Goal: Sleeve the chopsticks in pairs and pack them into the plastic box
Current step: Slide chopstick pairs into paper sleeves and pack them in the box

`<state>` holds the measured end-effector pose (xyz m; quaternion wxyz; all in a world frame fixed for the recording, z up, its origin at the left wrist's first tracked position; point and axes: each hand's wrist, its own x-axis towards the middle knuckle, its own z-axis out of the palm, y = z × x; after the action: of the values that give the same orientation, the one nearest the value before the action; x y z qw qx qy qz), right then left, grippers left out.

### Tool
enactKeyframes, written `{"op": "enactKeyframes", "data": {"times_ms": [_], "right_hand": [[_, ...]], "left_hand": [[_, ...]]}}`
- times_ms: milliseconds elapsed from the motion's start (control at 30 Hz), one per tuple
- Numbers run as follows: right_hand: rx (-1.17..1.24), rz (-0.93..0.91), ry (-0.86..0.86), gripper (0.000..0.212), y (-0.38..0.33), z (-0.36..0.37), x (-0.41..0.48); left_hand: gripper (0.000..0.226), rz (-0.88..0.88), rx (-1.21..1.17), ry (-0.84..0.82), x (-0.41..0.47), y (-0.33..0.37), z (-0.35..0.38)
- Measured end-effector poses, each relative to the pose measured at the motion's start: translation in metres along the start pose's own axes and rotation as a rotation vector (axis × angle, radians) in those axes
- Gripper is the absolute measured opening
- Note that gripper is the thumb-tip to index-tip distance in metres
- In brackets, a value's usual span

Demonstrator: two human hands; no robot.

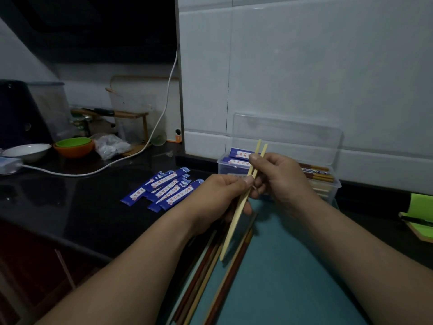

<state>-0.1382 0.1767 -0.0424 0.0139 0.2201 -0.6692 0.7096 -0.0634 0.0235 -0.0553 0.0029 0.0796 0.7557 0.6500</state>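
Observation:
A pair of pale bamboo chopsticks [235,221] is held slanted above the counter. My left hand [225,195] pinches it near the middle and my right hand [278,177] pinches it near the upper end. Several blue paper sleeves [164,191] lie fanned on the dark counter to the left of my hands. Behind my hands stands the clear plastic box [332,184] with its lid raised, and sleeved chopsticks [239,154] lie inside. Loose brown and pale chopsticks [210,273] lie on a teal mat [293,277] below my forearms.
At the far left of the dark counter [82,207] are a white bowl [27,151], stacked orange and green bowls [73,147], a crumpled plastic bag [110,146] and a white cable [93,171]. A green notepad [419,219] lies at the right edge. A white tiled wall rises behind the box.

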Motion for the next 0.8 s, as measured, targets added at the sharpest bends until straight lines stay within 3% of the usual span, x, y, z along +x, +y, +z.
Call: {"op": "enactKeyframes", "data": {"times_ms": [100,300,433,567,633,700,800], "right_hand": [[-0.040,-0.048,0.093,0.027,-0.003,-0.003,0.002],[-0.176,0.001,-0.187,0.038,-0.001,0.006,-0.008],[-0.161,-0.027,-0.045,0.034,-0.002,0.004,-0.003],[-0.180,0.009,-0.140,0.038,-0.002,0.004,-0.005],[-0.165,0.013,-0.134,0.038,0.000,0.006,-0.008],[-0.122,0.026,-0.081,0.036,0.002,0.005,-0.007],[-0.109,0.046,-0.044,0.036,0.005,0.002,-0.006]], "left_hand": [[0.040,0.008,0.051,-0.008,-0.001,0.000,0.001],[0.039,0.057,0.041,-0.001,-0.003,0.004,0.002],[0.037,0.064,0.089,0.024,-0.006,0.004,0.003],[0.038,0.084,0.097,0.031,-0.008,0.007,0.003],[0.035,0.086,0.146,0.138,-0.006,0.006,0.002],[0.029,0.090,0.268,0.383,0.000,0.001,-0.009],[0.021,0.002,0.658,0.688,0.004,-0.007,-0.036]]}}
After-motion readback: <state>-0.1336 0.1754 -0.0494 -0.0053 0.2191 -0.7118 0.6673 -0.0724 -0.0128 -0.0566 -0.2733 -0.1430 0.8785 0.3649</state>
